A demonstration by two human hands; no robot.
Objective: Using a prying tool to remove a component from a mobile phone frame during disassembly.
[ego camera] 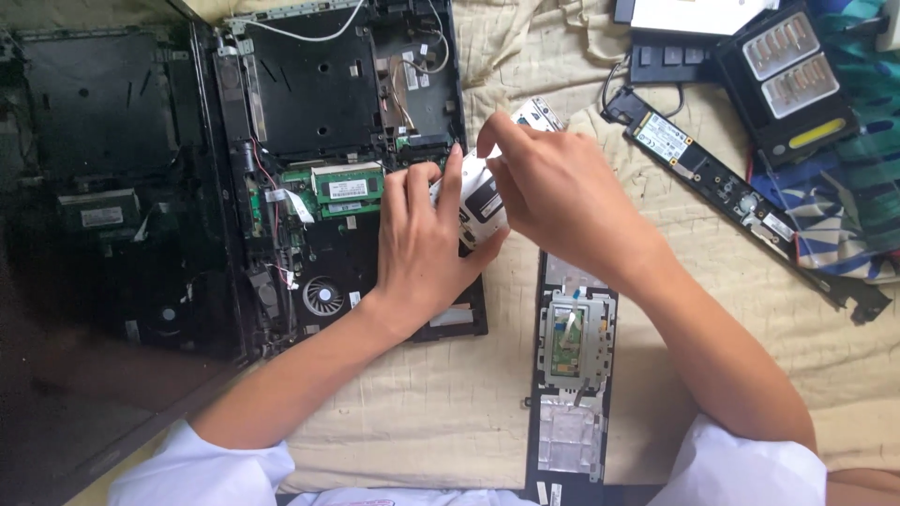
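An opened black laptop base (pixel 337 103) lies at upper left, its green memory modules (pixel 347 185), circuit board and round fan (pixel 323 296) exposed. Both hands meet over its right edge. My left hand (pixel 422 248) and my right hand (pixel 548 192) together grip a silver hard drive (pixel 483 201) with a white label, tilted above the base. The fingers cover most of the drive.
The dark laptop screen (pixel 103 234) lies flat at left. A black palm-rest strip with a touchpad board (pixel 572 356) lies at lower centre. A narrow black strip with a small card (pixel 731 187), a screwdriver bit case (pixel 787 80) and a flat drive sit upper right on beige cloth (pixel 441 412).
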